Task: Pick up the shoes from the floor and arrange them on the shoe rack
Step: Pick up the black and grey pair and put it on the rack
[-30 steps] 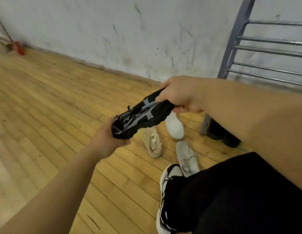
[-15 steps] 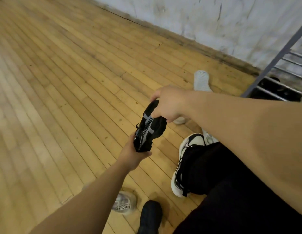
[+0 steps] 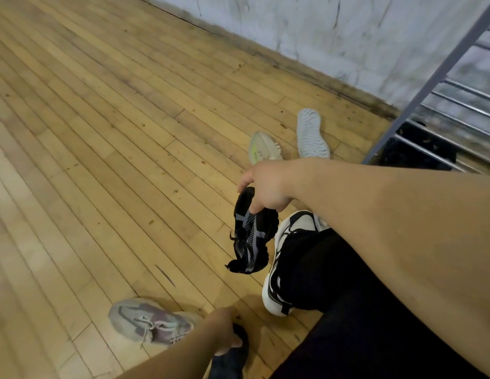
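Note:
My right hand (image 3: 268, 187) grips a black and grey sneaker (image 3: 250, 233) by its heel end, so it hangs toe-down above the wooden floor. At the bottom edge my left hand (image 3: 224, 333) has come down on a second black shoe (image 3: 235, 356), fingers curled over its upper edge; most of that shoe is hidden. A grey and pink sneaker (image 3: 150, 321) lies just left of it. Farther off lie a pale yellowish shoe (image 3: 263, 147) and a white shoe (image 3: 310, 134) turned sole up. The grey metal shoe rack (image 3: 429, 80) stands at the right.
A dark pair (image 3: 418, 149) sits on the rack's lowest bars. My own foot in a black and white sneaker (image 3: 282, 261) and my black trouser leg fill the lower right. A white scuffed wall (image 3: 320, 28) runs along the back.
My left hand has let go of the hanging black sneaker and dropped to the second black shoe on the floor. The right hand alone now carries the sneaker, which has swung toe-down.

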The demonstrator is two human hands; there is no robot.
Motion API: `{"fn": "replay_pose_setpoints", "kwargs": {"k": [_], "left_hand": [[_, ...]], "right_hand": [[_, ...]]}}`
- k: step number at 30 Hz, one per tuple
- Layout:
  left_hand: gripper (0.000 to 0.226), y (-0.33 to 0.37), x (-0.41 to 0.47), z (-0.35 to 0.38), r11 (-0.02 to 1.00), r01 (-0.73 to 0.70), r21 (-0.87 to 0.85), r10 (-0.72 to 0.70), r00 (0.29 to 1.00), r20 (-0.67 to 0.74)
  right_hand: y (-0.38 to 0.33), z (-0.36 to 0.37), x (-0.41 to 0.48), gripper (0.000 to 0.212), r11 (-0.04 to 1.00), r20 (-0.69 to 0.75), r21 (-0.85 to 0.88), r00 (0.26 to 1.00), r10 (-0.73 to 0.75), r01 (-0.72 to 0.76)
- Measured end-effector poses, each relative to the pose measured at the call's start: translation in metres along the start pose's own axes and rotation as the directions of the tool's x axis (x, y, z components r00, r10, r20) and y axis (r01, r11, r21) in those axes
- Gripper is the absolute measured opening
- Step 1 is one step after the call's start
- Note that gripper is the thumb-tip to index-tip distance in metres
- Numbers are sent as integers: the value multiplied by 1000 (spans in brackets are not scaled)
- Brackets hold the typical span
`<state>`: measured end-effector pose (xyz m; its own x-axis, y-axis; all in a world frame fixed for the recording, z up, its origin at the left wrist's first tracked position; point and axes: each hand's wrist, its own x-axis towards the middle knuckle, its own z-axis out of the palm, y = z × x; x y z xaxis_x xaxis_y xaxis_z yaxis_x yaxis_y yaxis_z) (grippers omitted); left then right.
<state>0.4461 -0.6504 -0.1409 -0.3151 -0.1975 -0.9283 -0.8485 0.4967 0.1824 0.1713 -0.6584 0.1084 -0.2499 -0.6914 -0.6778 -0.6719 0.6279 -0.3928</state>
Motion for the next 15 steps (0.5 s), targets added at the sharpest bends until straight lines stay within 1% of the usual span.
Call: {"fn": "replay_pose_setpoints", "kwargs": {"k": [4, 6, 8, 11, 15], "left_hand": [[63, -1, 5, 4, 999, -15, 46, 16, 1000, -14], [65, 2, 5, -3, 997, -43, 66, 42, 999, 7], [69, 7, 0, -16, 996, -67, 63, 68, 998, -7], [75, 17, -13, -54, 993, -103, 50, 107, 990, -92], [73, 36, -38, -124, 981, -187, 44, 192, 967, -166]], "right_hand": [[3, -2, 0, 58, 999, 5, 42, 1000, 7, -7], [6, -4, 0, 58, 998, 3, 67, 1000, 17, -17], [9, -6, 0, 58, 995, -9, 91, 1000, 29, -29], [16, -12, -2, 56, 989, -23, 139, 998, 54, -51], [26, -26, -9, 55, 976, -43, 200, 994, 99, -89]]}}
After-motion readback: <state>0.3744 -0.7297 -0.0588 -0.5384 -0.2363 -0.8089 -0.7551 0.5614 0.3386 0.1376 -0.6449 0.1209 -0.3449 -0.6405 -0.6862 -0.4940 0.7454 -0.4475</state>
